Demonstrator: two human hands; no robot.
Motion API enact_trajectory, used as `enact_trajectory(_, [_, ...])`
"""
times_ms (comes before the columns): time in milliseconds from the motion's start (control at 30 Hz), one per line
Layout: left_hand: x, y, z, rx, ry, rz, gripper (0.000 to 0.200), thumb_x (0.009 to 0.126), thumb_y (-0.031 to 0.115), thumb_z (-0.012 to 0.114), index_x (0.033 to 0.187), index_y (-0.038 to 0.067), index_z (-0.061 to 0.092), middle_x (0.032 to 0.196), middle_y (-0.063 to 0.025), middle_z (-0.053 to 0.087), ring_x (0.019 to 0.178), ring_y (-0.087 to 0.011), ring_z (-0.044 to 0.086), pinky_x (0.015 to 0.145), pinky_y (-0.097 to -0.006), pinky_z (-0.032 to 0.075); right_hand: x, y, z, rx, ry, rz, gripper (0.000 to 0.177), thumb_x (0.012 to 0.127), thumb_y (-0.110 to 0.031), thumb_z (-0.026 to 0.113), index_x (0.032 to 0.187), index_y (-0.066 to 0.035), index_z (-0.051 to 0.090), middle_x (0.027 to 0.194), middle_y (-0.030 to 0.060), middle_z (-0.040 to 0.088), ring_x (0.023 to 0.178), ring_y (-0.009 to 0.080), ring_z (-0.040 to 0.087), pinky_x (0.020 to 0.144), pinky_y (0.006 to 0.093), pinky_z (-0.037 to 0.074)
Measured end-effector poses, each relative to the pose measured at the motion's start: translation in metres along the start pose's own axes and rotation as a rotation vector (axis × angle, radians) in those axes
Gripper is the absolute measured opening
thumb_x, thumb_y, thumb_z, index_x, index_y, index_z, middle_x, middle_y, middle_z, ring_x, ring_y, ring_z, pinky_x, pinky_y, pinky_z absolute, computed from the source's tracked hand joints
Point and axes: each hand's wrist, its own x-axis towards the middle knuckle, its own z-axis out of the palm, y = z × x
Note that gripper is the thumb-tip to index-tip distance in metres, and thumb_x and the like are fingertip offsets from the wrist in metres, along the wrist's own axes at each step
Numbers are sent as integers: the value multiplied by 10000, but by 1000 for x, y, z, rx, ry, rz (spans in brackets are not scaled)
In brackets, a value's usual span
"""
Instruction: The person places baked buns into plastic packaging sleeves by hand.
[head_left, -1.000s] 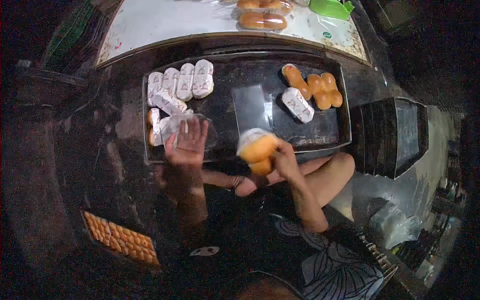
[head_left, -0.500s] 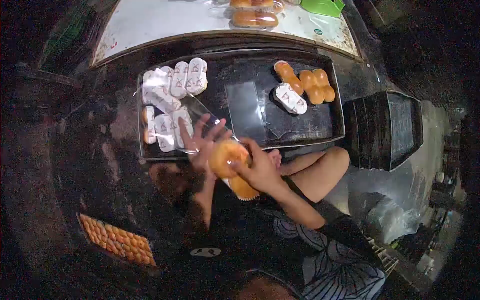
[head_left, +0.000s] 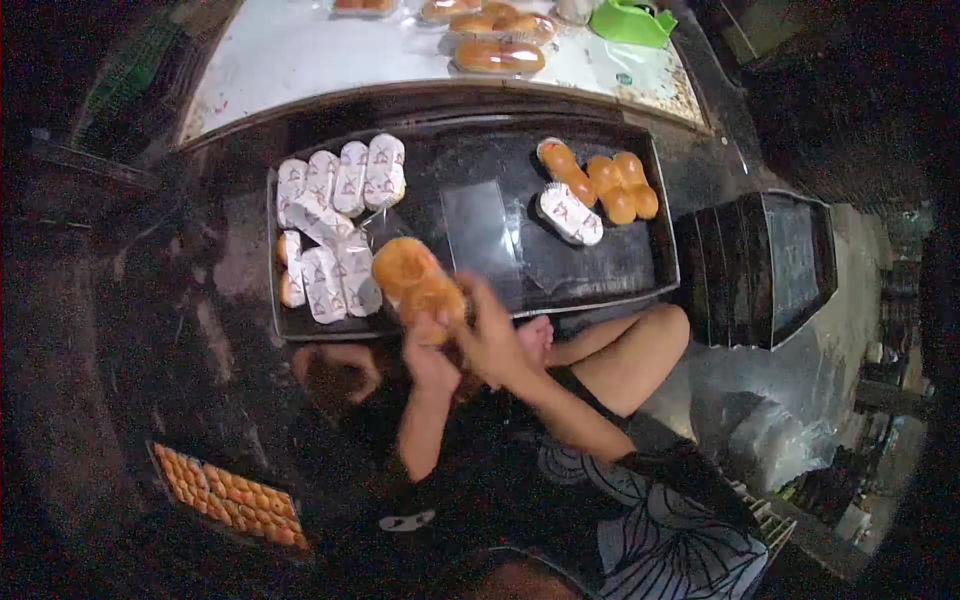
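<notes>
Both my hands meet at the near edge of a black tray (head_left: pixel 600 270). My left hand (head_left: pixel 428 352) and my right hand (head_left: pixel 495 335) together grip a golden bun (head_left: pixel 415 278) inside a clear plastic bag, the bun pointing up and left. On the tray's left lie several wrapped buns (head_left: pixel 335 215) with printed white paper. On its right sit three bare buns (head_left: pixel 605 180) and one wrapped bun (head_left: pixel 570 213). A stack of clear bags (head_left: pixel 482 230) lies in the tray's middle.
A white counter (head_left: pixel 300 50) beyond the tray holds bagged buns (head_left: pixel 498 55) and a green tape dispenser (head_left: pixel 632 20). A dark box (head_left: pixel 770 265) stands right of the tray. My bare knee (head_left: pixel 640 345) is under the tray edge. An orange patterned patch (head_left: pixel 225 495) lies lower left.
My left hand left the wrapped buns with a clear bag and met my right hand. The bun moved left and now sits inside the bag, held by both hands.
</notes>
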Motion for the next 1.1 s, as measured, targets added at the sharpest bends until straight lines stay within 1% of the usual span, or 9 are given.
enact_trajectory(267, [14, -37, -20, 1437, -368, 309, 551, 777, 111, 569, 1259, 14, 319, 1212, -186, 405, 1096, -262, 427, 856, -352, 396, 120, -2, -62, -295, 210, -131, 168, 770, -126, 539, 899, -35, 598, 722, 169, 593, 671, 330, 581, 600, 399, 445])
enact_trajectory(400, [70, -73, -89, 2198, -754, 848, 378, 805, 156, 507, 1131, -29, 461, 1150, -241, 452, 1008, -349, 486, 797, -372, 429, 157, -27, -57, -350, 334, -531, 432, 765, -148, 563, 1159, -11, 446, 1148, 214, 466, 1061, 348, 447, 899, 382, 355])
enact_trajectory(433, [66, -66, -79, 2245, -547, 383, 305, 803, 174, 490, 1036, -21, 520, 1059, -223, 510, 935, -356, 518, 751, -379, 442, 130, -15, -55, -232, 100, -356, 562, 760, -196, 582, 1237, -8, 351, 1285, 190, 338, 1189, 350, 302, 994, 371, 243])
enact_trajectory(467, [61, -53, -65, 2220, -332, -75, 269, 801, 191, 474, 940, -14, 579, 967, -205, 567, 862, -363, 550, 704, -386, 455, 101, -1, -52, -249, 12, -290, 586, 744, -215, 610, 1227, 3, 362, 1214, 193, 427, 1099, 324, 432, 930, 360, 329])
enact_trajectory(600, [47, 7, -44, 1793, -544, 155, 139, 734, 112, 563, 827, 18, 606, 741, -111, 607, 693, -255, 602, 607, -335, 463, -56, 74, -36, -299, -511, 254, 297, 722, -300, 639, 752, -13, 573, 662, 104, 574, 679, 193, 551, 647, 367, 408])
enact_trajectory(733, [22, -3, -9, 1605, -535, 80, 127, 717, 92, 597, 816, 13, 611, 721, -99, 592, 636, -217, 593, 585, -292, 456, -34, 46, -26, 56, 112, 831, 216, 774, -237, 575, 774, -22, 560, 558, 92, 515, 512, 199, 500, 489, 333, 378])
enact_trajectory(767, [20, -6, -3, 1472, -520, 178, 123, 723, 95, 597, 817, 17, 613, 708, -93, 578, 627, -203, 582, 574, -287, 449, -40, 59, -23, -347, 153, 156, 179, 811, -186, 528, 894, -31, 562, 542, 67, 508, 478, 174, 481, 440, 311, 376])
enact_trajectory(867, [8, -10, 14, 1525, -338, 549, 110, 743, 107, 598, 803, 17, 617, 685, -86, 539, 611, -194, 554, 554, -291, 432, -11, 37, -56, 513, -347, 895, 240, 851, -167, 473, 1049, -44, 528, 615, 24, 560, 472, 173, 502, 428, 317, 400])
enact_trajectory(1100, [16, -34, 15, 475, -194, 106, 463, 830, 191, 514, 1242, 70, 339, 1020, -134, 522, 947, -250, 500, 817, -369, 414, -17, 55, -8, 1747, 50, 608, 445, 884, -243, 413, 1269, -51, 299, 1263, 120, 381, 1113, 242, 418, 912, 345, 355])
